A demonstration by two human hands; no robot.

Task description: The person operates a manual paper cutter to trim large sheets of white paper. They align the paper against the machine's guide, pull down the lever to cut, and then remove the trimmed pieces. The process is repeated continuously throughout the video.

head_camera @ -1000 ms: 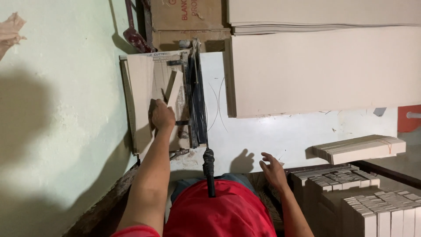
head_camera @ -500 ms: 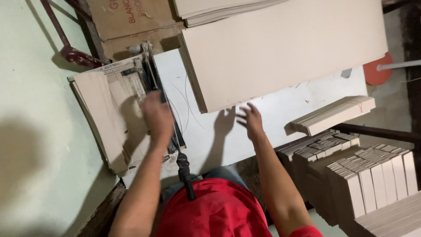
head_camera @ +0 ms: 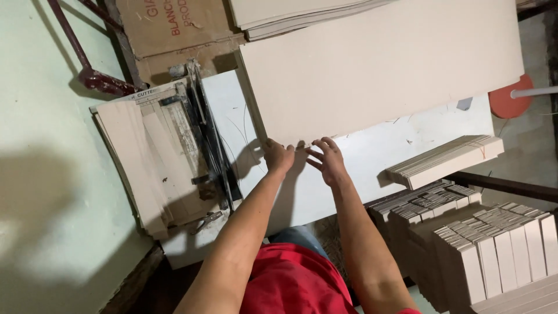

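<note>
A large beige tile [head_camera: 378, 64] lies across the white table [head_camera: 372, 163], its near corner pointing toward me. My left hand [head_camera: 278, 156] is curled on that near corner edge. Right beside it, my right hand [head_camera: 328, 161] touches the same edge with fingers spread flat. To the left sits a manual tile cutter [head_camera: 200, 145] with narrow beige strips [head_camera: 145, 151] lying on its bed; neither hand touches it.
A stack of cut strips [head_camera: 444, 160] rests on the table's right end, and several more stacks [head_camera: 494, 244] stand lower right. A cardboard box [head_camera: 168, 29] and more tiles [head_camera: 290, 14] lie behind. The pale green wall [head_camera: 46, 174] is at left, with a dark red bar [head_camera: 87, 72].
My left hand left the tile cutter and moved right to the big tile's near corner. My right hand rose from by the strip stacks to the same edge.
</note>
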